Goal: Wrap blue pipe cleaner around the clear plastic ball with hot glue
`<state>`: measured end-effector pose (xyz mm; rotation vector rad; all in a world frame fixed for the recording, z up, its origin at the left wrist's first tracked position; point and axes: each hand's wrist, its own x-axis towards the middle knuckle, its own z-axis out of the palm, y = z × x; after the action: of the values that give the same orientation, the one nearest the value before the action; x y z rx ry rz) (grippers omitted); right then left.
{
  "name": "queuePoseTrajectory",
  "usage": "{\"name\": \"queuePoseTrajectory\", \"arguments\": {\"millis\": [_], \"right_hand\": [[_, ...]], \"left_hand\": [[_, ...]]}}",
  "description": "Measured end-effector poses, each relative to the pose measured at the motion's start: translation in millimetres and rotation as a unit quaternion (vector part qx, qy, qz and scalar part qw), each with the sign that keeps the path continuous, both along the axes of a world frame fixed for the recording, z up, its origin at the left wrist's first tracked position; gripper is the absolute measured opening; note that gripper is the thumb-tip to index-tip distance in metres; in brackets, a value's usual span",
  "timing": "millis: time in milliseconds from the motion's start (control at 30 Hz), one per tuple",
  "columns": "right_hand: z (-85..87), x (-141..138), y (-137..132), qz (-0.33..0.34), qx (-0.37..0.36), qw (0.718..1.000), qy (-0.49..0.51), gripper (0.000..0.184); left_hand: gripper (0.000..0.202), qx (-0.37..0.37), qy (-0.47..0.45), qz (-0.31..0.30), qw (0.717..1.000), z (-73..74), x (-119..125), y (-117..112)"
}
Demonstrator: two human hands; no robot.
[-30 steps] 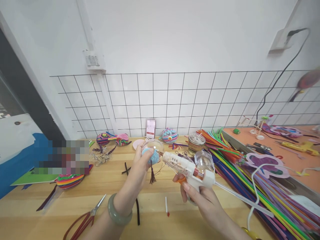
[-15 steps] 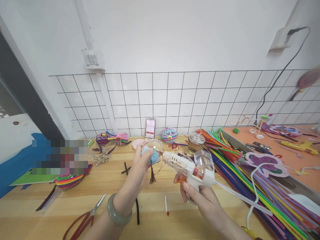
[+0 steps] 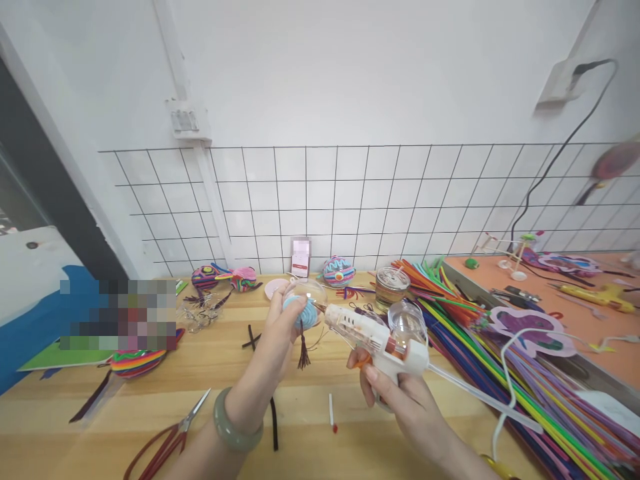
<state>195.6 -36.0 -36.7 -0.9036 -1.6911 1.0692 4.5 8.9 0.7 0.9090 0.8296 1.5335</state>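
Observation:
My left hand (image 3: 283, 320) is closed around a clear plastic ball (image 3: 316, 293) partly covered with coiled light-blue cord (image 3: 301, 311). A dark tassel (image 3: 303, 353) hangs below the ball. In my right hand (image 3: 395, 387) is a white hot glue gun (image 3: 365, 331), my fingers wrapped round its handle and at the orange trigger. Its nozzle points left, at or very near the blue cord; actual contact is hard to make out. A clear glue stick (image 3: 485, 398) sticks out of the gun's back.
Red-handled scissors (image 3: 170, 437) lie at front left. Many coloured pipe cleaners (image 3: 480, 360) spread along the right. Behind my hands stand a phone (image 3: 301, 257), a striped yarn-covered ball (image 3: 339, 271) and a glass jar (image 3: 392, 288). A white cord (image 3: 509, 373) loops at right.
Almost nothing differs. Both hands, the ball and the glue gun keep nearly the same position; the view has shifted very slightly.

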Motion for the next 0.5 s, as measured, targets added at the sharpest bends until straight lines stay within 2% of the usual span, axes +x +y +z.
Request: {"name": "queuePoseTrajectory", "arguments": {"millis": [500], "right_hand": [[-1.2, -1.0, 0.2, 0.0, 0.006, 1.0, 0.008, 0.037]], "left_hand": [[0.046, 0.005, -0.006, -0.003, 1.0, -1.0, 1.0, 2.5]]}}
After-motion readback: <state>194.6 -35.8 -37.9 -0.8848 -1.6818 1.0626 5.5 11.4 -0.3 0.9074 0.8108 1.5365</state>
